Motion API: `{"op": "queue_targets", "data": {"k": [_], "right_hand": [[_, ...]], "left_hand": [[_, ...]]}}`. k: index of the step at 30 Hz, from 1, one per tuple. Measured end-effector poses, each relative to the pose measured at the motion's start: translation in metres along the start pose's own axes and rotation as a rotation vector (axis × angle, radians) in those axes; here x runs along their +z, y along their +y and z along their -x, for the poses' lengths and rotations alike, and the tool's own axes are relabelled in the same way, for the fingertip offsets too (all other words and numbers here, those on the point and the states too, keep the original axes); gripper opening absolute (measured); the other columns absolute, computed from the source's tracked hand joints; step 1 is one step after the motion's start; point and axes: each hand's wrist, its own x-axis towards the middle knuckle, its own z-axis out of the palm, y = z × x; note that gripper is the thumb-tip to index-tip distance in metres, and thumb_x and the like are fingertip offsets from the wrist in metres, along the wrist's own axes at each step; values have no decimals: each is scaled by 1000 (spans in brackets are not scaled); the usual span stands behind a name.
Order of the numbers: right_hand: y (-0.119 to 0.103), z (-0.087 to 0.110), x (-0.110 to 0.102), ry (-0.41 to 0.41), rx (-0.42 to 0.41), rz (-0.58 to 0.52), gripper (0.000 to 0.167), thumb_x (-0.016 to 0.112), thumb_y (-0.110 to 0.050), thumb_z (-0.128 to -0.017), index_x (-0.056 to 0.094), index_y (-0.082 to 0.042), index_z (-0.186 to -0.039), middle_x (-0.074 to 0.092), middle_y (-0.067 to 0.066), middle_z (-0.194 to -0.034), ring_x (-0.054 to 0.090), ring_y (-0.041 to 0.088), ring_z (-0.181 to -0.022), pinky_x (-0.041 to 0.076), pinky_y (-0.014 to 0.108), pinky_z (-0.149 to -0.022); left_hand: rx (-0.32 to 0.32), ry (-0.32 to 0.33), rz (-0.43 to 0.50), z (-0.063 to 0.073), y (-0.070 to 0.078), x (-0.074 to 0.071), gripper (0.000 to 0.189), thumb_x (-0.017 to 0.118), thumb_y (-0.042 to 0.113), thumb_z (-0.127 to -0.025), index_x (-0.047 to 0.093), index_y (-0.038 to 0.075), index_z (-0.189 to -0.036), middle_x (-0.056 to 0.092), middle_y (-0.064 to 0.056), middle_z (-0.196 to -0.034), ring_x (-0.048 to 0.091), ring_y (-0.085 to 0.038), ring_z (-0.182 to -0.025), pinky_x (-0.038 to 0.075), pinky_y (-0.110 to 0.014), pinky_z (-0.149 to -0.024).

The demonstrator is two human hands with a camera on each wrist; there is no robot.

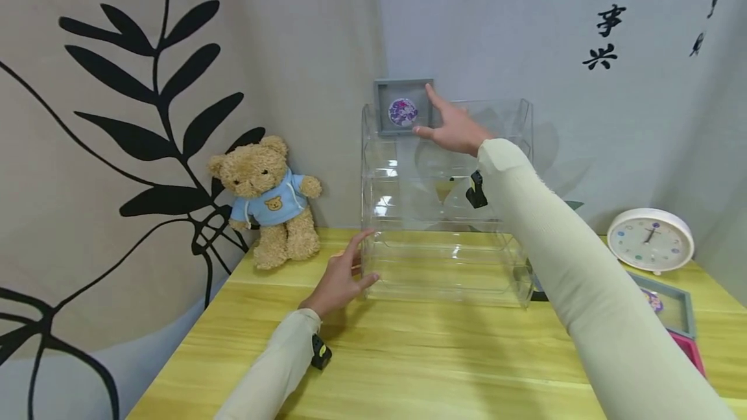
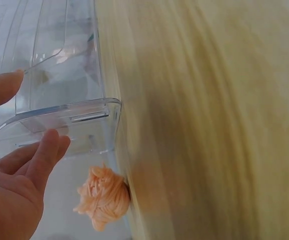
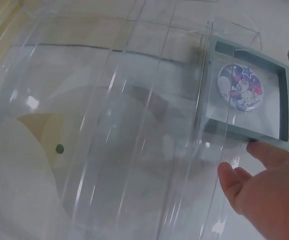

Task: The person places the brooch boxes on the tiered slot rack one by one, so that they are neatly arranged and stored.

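Your frame [image 1: 403,82] is grey, its badge [image 1: 403,112] mottled purple, pink and white, the rack [image 1: 455,203] clear and colourless. Your sleeves [image 1: 560,258] are cream, your counter [image 1: 408,355] streaky yellow woodgrain, the bear [image 1: 252,170] tan.

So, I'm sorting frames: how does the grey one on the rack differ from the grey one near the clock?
The upper frame stands nearly upright, high on the clear rack; the lower frame sits low near the clock. The right hand touches the upper frame; no hand is on the lower frame. The upper frame's badge shows whole; the right sleeve partly hides the lower frame. Both are grey with a purplish badge.
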Motion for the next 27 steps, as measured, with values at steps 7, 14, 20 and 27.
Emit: {"op": "queue_targets", "data": {"k": [7, 14, 20, 27], "right_hand": [[12, 17, 1, -5, -8, -28, 90, 53, -42, -102, -15, -29, -160, -7, 3, -171, 1, 34, -159, 3, 59, -130], [40, 59, -3, 45, -14, -75, 84, 54, -39, -103, -4, -28, -163, 14, 17, -169, 14, 41, -156, 19, 67, -124], [66, 102, -2, 120, -7, -93, 77, 56, -33, -103, 9, -23, -163, 28, 19, -165, 29, 43, -149, 38, 64, -115], [93, 147, -2, 231, 4, -45, 69, 54, -34, -104, 19, -24, -162, 41, 19, -157, 49, 41, -134, 47, 60, -102]], "left_hand": [[-1, -17, 5, 1, 0, 0, 88, 77, 10, -88, 29, 36, -156, 46, -33, -148, 60, -45, -126, 56, -50, -103], [23, -15, -12, 1, -3, -1, 90, 77, 11, -88, 27, 43, -155, 51, -32, -144, 62, -45, -123, 57, -48, -101], [-2, -21, -9, 1, -3, 1, 90, 77, 12, -88, 27, 46, -154, 48, -30, -148, 60, -45, -126, 56, -49, -103], [-15, -21, -6, 0, -1, -1, 91, 77, 12, -88, 26, 54, -151, 47, -32, -148, 60, -46, -126, 56, -48, -103]]}}
